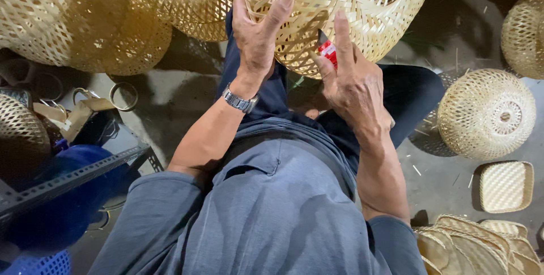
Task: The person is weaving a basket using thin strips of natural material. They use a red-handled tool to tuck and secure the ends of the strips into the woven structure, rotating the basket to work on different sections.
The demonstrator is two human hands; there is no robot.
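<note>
A large open-weave bamboo basket [362,8] rests against my knees at the top centre. My left hand [256,34], with a metal watch [239,101] on the wrist, presses its palm and fingers against the basket's left side. My right hand [351,82] lies against the basket's lower edge and grips a small red-handled tool [328,53] between thumb and fingers. The tool's tip is hidden behind the weave.
Several woven baskets hang or stand at the top left [73,20]. A round basket [486,113] sits on the concrete floor at right, with a small square woven tray [506,186] and stacked woven pieces [476,246] below it. A dark metal rack [68,176] and blue container [62,195] stand at left.
</note>
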